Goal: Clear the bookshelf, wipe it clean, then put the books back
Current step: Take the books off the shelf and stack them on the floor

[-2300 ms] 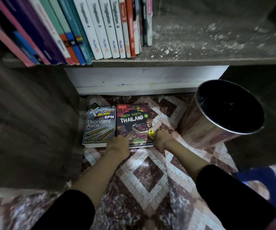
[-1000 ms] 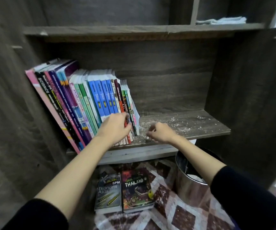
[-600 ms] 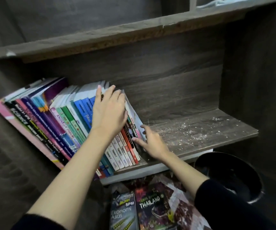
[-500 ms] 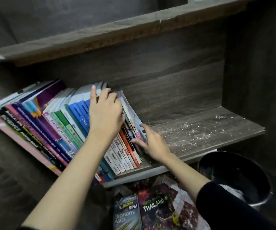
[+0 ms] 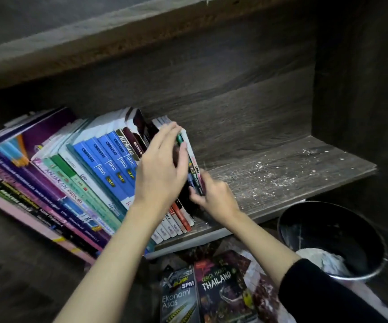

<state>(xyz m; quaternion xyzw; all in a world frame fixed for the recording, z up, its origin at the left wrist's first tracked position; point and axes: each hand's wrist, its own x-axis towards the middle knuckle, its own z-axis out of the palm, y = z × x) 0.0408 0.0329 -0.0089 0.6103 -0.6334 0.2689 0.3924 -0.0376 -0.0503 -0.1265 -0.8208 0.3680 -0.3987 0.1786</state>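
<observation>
A row of leaning books (image 5: 104,164) fills the left half of the dusty wooden shelf (image 5: 270,173). My left hand (image 5: 162,169) reaches into the top of the row's right end, with its fingers slid behind the few thin rightmost books (image 5: 191,157) and its thumb on their spines. My right hand (image 5: 214,194) pinches the lower part of the same thin books from the right. A dark gap shows between these books and the rest of the row. White dust specks cover the bare right half of the shelf.
Two books lie flat on the patterned floor below the shelf: "Ekonomi Asas" (image 5: 179,297) and "Thailand" (image 5: 223,290). A metal bin (image 5: 328,224) with white crumpled paper (image 5: 321,257) stands at the lower right. Another shelf board (image 5: 118,36) runs overhead, and a side panel (image 5: 363,89) closes the right.
My hands left the two books on the floor and rose to the shelf. My left hand moved right along the book tops to the end books, and my right hand closed on them.
</observation>
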